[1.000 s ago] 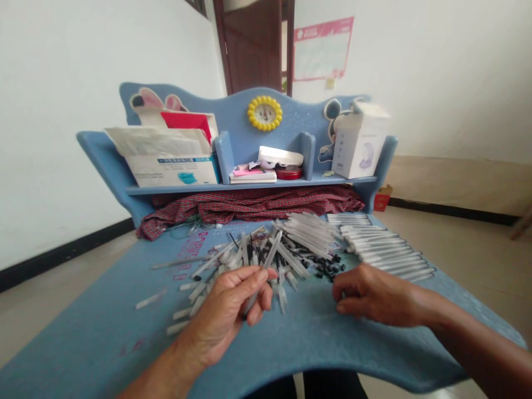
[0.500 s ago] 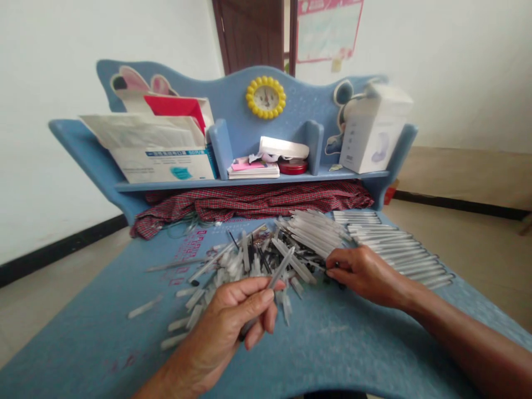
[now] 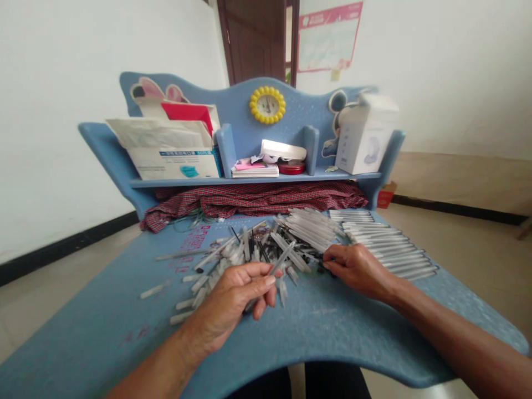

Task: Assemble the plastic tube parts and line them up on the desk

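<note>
My left hand (image 3: pixel 245 291) is closed around a translucent pen barrel (image 3: pixel 284 256), whose tip slants up and to the right above the desk. My right hand (image 3: pixel 353 267) reaches to the right edge of the loose pile, its thumb and fingertips pinched near small black parts; whatever is between them is hidden. Before the hands spreads a heap of clear caps and pen parts (image 3: pixel 233 257), with black pieces mixed in. Behind my right hand lies a stack of pale pen barrels (image 3: pixel 311 228). Further right, pens in a neat row (image 3: pixel 393 250) lie side by side.
A blue desk (image 3: pixel 332 327) with a curved front edge carries everything. At its back, a checked cloth (image 3: pixel 257 199) is bunched under a shelf (image 3: pixel 187 182). The shelf holds a mask box (image 3: pixel 178 163), a red tin (image 3: pixel 291 167) and a white box (image 3: pixel 363 138).
The camera view has shifted, showing more of the desk's front edge. Both hands keep nearly the same places over the pile, and the left still grips the pen barrel.
</note>
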`<state>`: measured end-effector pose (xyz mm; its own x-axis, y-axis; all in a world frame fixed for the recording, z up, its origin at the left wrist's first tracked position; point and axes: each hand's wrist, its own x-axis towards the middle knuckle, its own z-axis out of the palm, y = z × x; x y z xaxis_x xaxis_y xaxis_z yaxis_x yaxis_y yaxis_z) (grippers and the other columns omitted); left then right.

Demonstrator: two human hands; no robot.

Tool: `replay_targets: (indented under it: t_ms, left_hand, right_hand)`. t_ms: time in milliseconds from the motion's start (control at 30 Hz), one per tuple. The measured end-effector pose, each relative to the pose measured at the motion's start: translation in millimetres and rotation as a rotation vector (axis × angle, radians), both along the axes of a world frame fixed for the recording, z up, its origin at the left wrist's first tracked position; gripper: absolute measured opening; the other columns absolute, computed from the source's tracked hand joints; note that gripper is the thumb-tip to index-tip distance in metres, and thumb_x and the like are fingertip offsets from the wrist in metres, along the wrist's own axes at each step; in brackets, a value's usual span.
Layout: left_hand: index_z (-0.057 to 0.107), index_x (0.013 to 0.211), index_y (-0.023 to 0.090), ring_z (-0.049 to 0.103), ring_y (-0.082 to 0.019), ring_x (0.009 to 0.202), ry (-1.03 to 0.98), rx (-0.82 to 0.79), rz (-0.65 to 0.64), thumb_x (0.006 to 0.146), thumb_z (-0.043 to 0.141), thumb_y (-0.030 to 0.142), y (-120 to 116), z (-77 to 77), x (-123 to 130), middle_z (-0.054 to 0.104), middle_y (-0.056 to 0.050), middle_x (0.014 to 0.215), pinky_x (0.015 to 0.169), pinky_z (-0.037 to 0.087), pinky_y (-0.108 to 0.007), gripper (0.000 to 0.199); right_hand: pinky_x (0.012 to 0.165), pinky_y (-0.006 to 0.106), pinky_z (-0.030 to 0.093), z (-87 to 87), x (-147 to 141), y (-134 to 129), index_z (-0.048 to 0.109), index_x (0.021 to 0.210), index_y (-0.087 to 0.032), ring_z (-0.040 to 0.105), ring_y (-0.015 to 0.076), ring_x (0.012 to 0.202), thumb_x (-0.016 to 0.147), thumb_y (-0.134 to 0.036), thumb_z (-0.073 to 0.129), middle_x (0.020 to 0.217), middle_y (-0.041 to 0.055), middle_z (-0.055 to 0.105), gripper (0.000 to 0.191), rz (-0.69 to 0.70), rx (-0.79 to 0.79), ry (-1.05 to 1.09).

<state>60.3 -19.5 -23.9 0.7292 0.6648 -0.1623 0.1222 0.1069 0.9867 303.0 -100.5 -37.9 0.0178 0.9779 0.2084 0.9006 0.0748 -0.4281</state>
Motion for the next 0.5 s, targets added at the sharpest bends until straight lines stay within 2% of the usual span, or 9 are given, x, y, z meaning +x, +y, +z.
replay_targets:
  t_ms: [233, 500]
  left_hand:
    - [0.062, 0.089, 0.011, 0.041, -0.004, 0.040, 0.025, 0.014, -0.028, 0.077, 0.059, 0.034, -0.6, 3.6, 0.0, 0.059, -0.001, 0.060, 0.041, 0.022, -0.019, 0.026]
    - [0.060, 0.080, 0.011, 0.042, -0.003, 0.039, 0.002, 0.006, -0.031, 0.078, 0.058, 0.034, 0.2, 1.2, -1.7, 0.060, -0.002, 0.060, 0.041, 0.021, -0.018, 0.023]
  right_hand:
    - [0.055, 0.022, 0.034, -2.9, -0.6, 1.0, 0.063, 0.081, -0.017, 0.054, 0.0114, 0.056, 0.083, -0.024, 0.046, 0.063, 0.0014, 0.061, 0.018, -0.013, 0.006, -0.011]
    - [0.057, 0.022, 0.036, -7.3, -4.1, 0.4, 0.063, 0.081, -0.019, 0.056, 0.0115, 0.058, 0.082, -0.025, 0.047, 0.066, 0.0007, 0.063, 0.017, 0.003, 0.002, -0.005]
